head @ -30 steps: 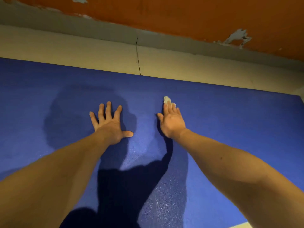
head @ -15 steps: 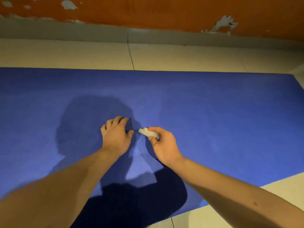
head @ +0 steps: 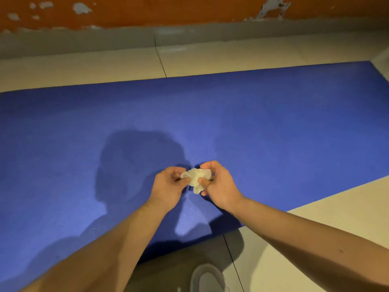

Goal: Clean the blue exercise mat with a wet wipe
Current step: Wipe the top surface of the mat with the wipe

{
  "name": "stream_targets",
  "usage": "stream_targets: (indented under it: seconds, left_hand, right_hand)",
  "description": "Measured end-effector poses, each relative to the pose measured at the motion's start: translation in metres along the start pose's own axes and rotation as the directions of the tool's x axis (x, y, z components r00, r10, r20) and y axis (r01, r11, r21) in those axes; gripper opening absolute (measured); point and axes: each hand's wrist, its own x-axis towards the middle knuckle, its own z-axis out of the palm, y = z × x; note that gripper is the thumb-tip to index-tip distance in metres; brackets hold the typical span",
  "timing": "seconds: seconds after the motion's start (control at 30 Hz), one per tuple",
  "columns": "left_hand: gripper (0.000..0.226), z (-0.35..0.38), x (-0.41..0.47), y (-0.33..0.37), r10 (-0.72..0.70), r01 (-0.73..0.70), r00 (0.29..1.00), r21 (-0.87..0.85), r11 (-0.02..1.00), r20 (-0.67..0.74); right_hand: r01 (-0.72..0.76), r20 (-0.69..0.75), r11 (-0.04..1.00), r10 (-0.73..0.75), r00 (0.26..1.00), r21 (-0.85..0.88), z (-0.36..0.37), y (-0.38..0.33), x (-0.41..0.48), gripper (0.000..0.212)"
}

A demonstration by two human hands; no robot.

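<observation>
I've got the crumpled white wet wipe [head: 196, 176] pinched between both hands, the left hand [head: 168, 187] on its left edge and the right hand [head: 222, 186] on the lower folds. They sit close together over the flat blue foam exercise mat [head: 273, 123]. The wipe looks weightless, limp and damp. I'd take it by the corners to open it out, gently, because thin sheet like this could tear.

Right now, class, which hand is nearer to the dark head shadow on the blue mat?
Left. The left hand is beside the head shadow, at its right edge, gripping the wet wipe; the right hand grips the wipe's other side, farther from the shadow.
</observation>
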Motion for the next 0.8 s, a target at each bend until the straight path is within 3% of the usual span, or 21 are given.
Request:
stream_targets:
  seconds: [0.2, 0.33, 0.43, 0.6, 0.8]
  left_hand:
    - [0.005, 0.012, -0.021, -0.011, -0.004, 0.005, 1.0, 0.066, 0.998, -0.019]
    - [0.013, 0.022, -0.036, -0.021, 0.014, -0.015, 1.0, 0.075, 0.997, 0.01]
    - [0.012, 0.03, -0.051, -0.027, 0.021, -0.024, 0.999, 0.087, 0.996, 0.039]
    - [0.007, 0.038, -0.069, -0.034, 0.018, -0.024, 0.995, 0.057, 0.998, 0.102]
    - [0.029, 0.043, -0.09, -0.027, -0.054, 0.074, 0.979, -0.094, 0.993, 0.196]
  right_hand:
    - [-0.024, -0.179, 0.953, -0.032, 0.983, -0.302, -0.003, 0.02, -0.028, 0.033]
    - [-0.002, -0.195, 0.935, -0.072, 0.978, -0.355, -0.004, 0.032, -0.05, 0.023]
    - [-0.038, -0.214, 0.965, -0.019, 0.977, -0.258, -0.001, 0.044, -0.064, 0.014]
    - [-0.114, -0.203, 0.989, 0.131, 0.97, 0.092, 0.002, 0.052, -0.088, 0.011]
    - [-0.168, -0.157, 0.972, 0.194, 0.968, 0.167, 0.002, 0.061, -0.103, 0.008]
